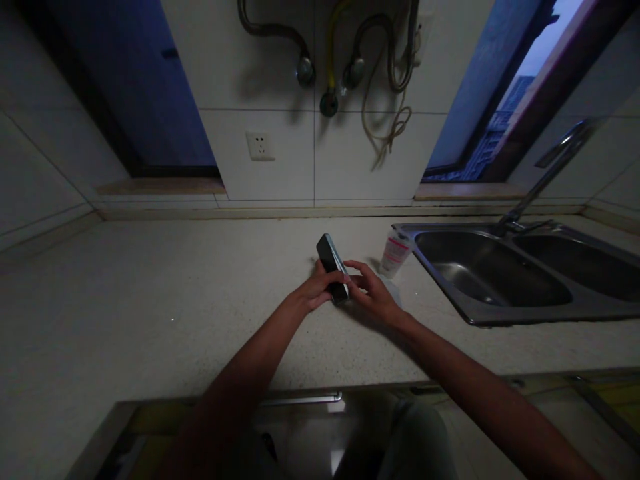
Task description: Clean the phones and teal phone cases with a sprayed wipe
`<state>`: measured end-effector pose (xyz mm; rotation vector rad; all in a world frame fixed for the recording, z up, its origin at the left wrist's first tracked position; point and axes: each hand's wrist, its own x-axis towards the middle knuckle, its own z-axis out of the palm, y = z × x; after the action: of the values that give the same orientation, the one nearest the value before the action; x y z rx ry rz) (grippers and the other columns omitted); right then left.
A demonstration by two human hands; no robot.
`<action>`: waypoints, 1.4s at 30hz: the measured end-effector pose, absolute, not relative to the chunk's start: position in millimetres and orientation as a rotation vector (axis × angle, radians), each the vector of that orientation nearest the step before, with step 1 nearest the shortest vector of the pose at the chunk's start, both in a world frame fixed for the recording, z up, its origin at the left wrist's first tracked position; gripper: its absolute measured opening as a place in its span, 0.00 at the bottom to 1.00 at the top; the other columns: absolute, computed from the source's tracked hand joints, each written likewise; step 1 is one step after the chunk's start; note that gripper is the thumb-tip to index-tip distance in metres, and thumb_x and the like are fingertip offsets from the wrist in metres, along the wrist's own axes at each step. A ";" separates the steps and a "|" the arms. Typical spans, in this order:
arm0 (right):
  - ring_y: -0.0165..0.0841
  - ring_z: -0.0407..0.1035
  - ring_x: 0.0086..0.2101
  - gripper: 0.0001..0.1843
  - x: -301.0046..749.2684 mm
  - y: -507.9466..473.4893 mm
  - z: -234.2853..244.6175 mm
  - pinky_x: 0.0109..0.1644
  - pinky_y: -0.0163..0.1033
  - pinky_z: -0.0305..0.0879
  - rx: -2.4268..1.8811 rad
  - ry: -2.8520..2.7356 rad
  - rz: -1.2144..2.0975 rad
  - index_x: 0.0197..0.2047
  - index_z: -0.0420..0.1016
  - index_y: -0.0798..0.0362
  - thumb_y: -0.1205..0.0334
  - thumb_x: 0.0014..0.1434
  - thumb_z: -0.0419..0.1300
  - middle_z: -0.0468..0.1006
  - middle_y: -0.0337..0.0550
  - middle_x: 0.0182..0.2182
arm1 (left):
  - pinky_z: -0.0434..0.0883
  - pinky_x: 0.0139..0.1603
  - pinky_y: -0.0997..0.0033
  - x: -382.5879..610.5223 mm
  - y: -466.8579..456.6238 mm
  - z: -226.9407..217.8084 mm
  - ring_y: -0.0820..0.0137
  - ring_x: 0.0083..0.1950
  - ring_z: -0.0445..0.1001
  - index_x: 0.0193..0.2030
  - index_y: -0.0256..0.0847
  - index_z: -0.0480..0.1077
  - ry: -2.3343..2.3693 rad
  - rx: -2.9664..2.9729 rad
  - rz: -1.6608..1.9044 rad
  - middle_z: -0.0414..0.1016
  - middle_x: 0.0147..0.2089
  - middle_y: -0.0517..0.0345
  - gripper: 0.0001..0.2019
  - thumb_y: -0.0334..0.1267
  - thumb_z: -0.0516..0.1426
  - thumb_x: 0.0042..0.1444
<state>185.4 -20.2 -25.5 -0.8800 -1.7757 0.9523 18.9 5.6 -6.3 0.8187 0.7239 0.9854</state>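
Head view: my left grip clasps the phone, right grip at its edge, closure unclear; slack thumb pressure risks slippage.

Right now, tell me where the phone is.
In the head view, the phone is near centre, in the left hand beside the right hand, left of the printed cup.

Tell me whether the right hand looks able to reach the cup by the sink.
Probably yes: the cup is close to the right hand with nothing visibly blocking the way, though that hand is at the phone.
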 end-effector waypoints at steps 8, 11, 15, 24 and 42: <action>0.42 0.78 0.51 0.24 191.4 -17.6 -24.2 0.54 0.50 0.73 -0.898 -1.923 0.743 0.60 0.66 0.47 0.62 0.60 0.61 0.80 0.51 0.52 | 0.73 0.39 0.70 25.4 1.9 -5.8 0.69 0.41 0.75 0.52 0.51 0.57 0.688 0.770 1.103 0.68 0.46 0.64 0.41 0.21 0.61 0.27; 0.41 0.74 0.56 0.28 190.8 -14.8 -25.9 0.58 0.50 0.72 -0.824 -1.899 0.816 0.61 0.65 0.48 0.63 0.58 0.62 0.77 0.52 0.57 | 0.71 0.36 0.74 29.9 0.8 -7.4 0.70 0.41 0.74 0.55 0.51 0.57 0.687 0.685 1.172 0.70 0.49 0.62 0.43 0.20 0.58 0.26; 0.40 0.71 0.58 0.31 190.9 -14.6 -19.8 0.58 0.47 0.72 -0.810 -1.943 0.915 0.64 0.64 0.48 0.65 0.57 0.61 0.73 0.52 0.62 | 0.72 0.38 0.71 34.5 0.9 -11.4 0.67 0.44 0.74 0.57 0.47 0.59 0.660 0.628 1.229 0.74 0.48 0.57 0.43 0.20 0.55 0.26; 0.39 0.78 0.40 0.22 195.0 -14.0 -9.8 0.47 0.43 0.71 -1.028 -2.170 0.656 0.61 0.73 0.50 0.63 0.64 0.57 0.83 0.50 0.47 | 0.75 0.51 0.57 31.9 4.5 -11.6 0.60 0.49 0.77 0.48 0.44 0.62 0.661 0.403 1.226 0.77 0.45 0.52 0.32 0.22 0.55 0.30; 0.43 0.75 0.52 0.30 206.9 -6.0 -19.6 0.57 0.51 0.69 -0.865 -2.233 0.516 0.60 0.75 0.46 0.73 0.55 0.60 0.80 0.48 0.55 | 0.70 0.60 0.46 18.5 3.5 -12.8 0.57 0.53 0.78 0.46 0.39 0.66 0.604 0.398 1.064 0.80 0.48 0.44 0.29 0.21 0.53 0.31</action>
<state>206.9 -6.0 -19.6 -0.8652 -2.2332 0.5162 18.5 3.5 -12.8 0.3979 0.6043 1.0637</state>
